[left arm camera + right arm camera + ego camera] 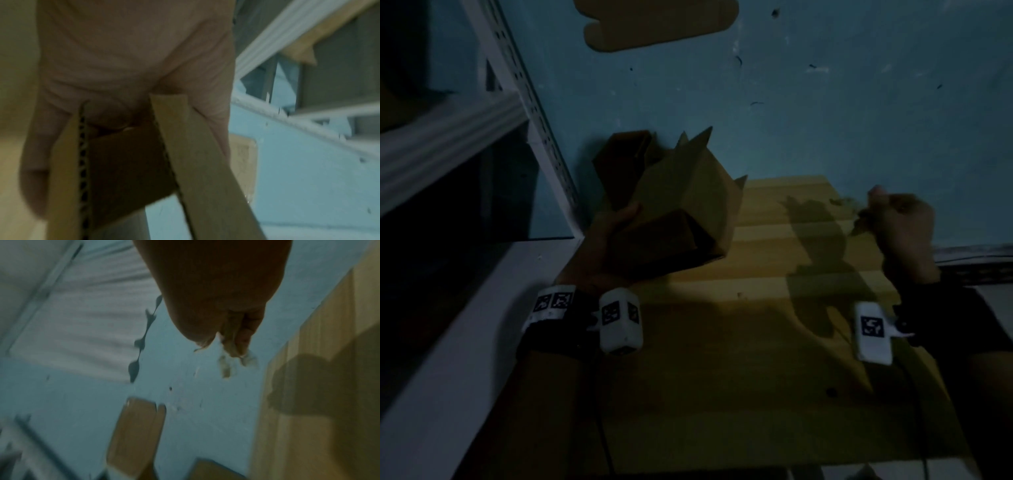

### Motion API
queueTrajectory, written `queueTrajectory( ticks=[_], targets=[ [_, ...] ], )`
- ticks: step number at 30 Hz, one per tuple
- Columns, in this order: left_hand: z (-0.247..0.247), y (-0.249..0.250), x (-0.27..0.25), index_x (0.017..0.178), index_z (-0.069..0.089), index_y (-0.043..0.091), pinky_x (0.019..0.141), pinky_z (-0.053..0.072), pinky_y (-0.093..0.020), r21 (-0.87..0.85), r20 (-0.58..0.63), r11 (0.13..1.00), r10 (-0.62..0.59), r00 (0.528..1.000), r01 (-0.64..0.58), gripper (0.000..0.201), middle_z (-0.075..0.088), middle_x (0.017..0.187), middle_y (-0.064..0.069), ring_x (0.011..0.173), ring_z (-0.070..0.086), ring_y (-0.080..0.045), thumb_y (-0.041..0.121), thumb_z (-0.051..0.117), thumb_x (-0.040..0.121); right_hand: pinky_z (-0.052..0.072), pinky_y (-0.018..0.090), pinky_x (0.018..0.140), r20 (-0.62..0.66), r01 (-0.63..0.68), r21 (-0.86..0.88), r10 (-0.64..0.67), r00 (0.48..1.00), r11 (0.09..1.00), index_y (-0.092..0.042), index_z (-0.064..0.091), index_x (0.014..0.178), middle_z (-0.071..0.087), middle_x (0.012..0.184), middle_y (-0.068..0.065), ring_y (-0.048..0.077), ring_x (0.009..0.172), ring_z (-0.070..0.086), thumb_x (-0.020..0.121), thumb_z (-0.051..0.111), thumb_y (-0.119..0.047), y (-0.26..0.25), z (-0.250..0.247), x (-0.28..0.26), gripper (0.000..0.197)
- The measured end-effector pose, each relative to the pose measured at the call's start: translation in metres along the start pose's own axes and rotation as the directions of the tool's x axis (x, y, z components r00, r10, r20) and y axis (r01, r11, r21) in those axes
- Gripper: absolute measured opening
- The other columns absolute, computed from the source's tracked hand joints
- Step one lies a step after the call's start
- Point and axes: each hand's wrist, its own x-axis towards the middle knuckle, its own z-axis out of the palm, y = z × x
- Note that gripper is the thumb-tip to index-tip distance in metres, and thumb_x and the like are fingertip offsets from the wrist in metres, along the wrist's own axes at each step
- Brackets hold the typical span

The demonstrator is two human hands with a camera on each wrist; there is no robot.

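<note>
- The left hand (610, 241) grips the brown corrugated cardboard box (688, 200) at a lower corner. In the left wrist view one wall edge (197, 154) is wedged between thumb and fingers. The box is held up and tilted over the far left corner of the pale wooden slatted tabletop (756, 310), with its flaps standing open.
- The right hand (904, 228) is well apart from the box, fingers curled and pinching a thin ragged pale scrap (859, 224). It looks like tape or a torn liner, but the light is too dim to tell which.
- The step appears to be stripping that scrap off the box.
- Before going back for more, drop the scrap somewhere definite so it does not cling to the fingers.
- Thin corrugated board buckles under a sideways pull. Brace the box against the tabletop rather than holding it in the air.
- Pull low along the surface, not outward, so the scrap peels instead of tearing the outer paper.
- Turn the box toward the light, as the seams are hard to read.
- The white perforated metal shelf rack (517, 73) stands close on the left, so mind the open flaps.
</note>
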Motion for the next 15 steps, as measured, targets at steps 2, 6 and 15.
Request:
queueTrajectory(
  ticks=[2,6,15],
  targets=[
    [0.002,-0.003,0.004,0.114,0.068,0.012,0.061,0.061,-0.042,0.01,-0.02,0.999,-0.033,0.999,0.033,0.074,0.075,0.096,-0.011,0.079,0.075,-0.029,0.037,0.097,0.05,0.042,0.037,0.067,0.075,-0.036,-0.125,0.046,0.996,0.992,0.0,0.06,0.08,0.065,0.083,0.023,0.021,0.073,0.057,0.091,0.044,-0.069,0.005,0.007,-0.001,0.072],
    [0.011,-0.009,0.011,0.1,0.08,0.016,0.066,0.06,-0.042,0.071,0.021,0.995,-0.069,0.997,0.067,0.065,0.075,0.099,-0.01,0.081,0.074,-0.029,0.045,0.097,0.045,0.033,0.042,0.108,0.211,-0.177,-0.229,0.227,0.951,0.957,-0.011,0.049,0.139,0.047,0.15,0.017,0.031,0.134,0.047,0.083,0.016,-0.09,0.004,0.01,-0.004,0.102],
    [0.014,-0.012,0.016,0.129,0.062,0.017,0.08,0.055,-0.045,0.146,-0.16,0.985,-0.065,0.985,0.089,0.049,0.075,0.104,-0.01,0.089,0.072,-0.03,0.044,0.059,0.088,0.02,0.046,0.123,0.181,-0.333,-0.203,0.369,0.912,0.921,-0.012,0.028,0.157,0.032,0.161,0.015,0.033,0.149,0.03,0.102,0.005,-0.063,0.0,0.002,0.0,0.079]
  ],
)
